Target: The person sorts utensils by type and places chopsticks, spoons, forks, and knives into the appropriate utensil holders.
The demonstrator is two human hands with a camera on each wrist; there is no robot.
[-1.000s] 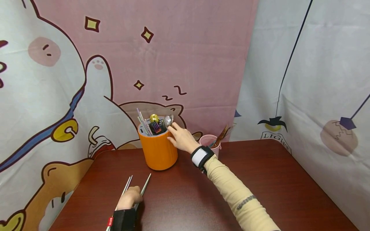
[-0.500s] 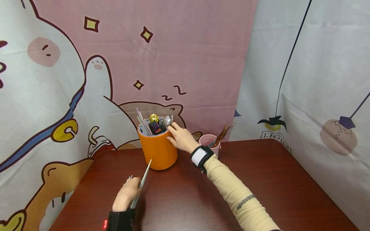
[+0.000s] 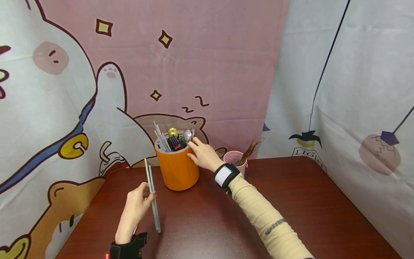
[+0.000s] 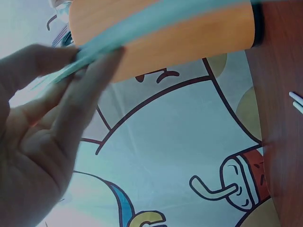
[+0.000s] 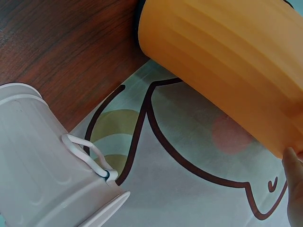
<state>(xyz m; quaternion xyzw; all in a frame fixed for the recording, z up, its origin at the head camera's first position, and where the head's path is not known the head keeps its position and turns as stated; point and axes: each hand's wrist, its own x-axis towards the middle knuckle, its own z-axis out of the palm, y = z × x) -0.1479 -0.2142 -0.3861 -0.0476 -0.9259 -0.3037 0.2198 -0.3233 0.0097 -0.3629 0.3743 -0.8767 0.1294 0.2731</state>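
Note:
My left hand (image 3: 137,201) pinches a pair of pale green-blue chopsticks (image 3: 155,212) between thumb and fingertips, left of an orange utensil holder (image 3: 178,171). They stand nearly upright, tilted slightly left at the top. In the left wrist view the chopsticks (image 4: 161,18) blur across the holder. My right hand (image 3: 205,155) holds the holder's right rim, with its thumb on the outer wall and its fingers over the edge. In the holder stand pale chopsticks (image 3: 160,136), a gold spoon (image 3: 173,132) and silver spoons (image 3: 187,136).
Tips of white chopsticks (image 4: 296,100) lie on the dark red wooden table (image 3: 258,216), mostly hidden behind my left hand in the head view. Right of the holder stands a pink bucket (image 5: 42,161) with brown-handled utensils (image 3: 248,153). A printed cloth (image 3: 220,72) hangs behind.
My left hand has risen off the table with the green-blue chopsticks, and they have swung from slanting to nearly upright. The white chopsticks are out of its grip. My right hand stays put.

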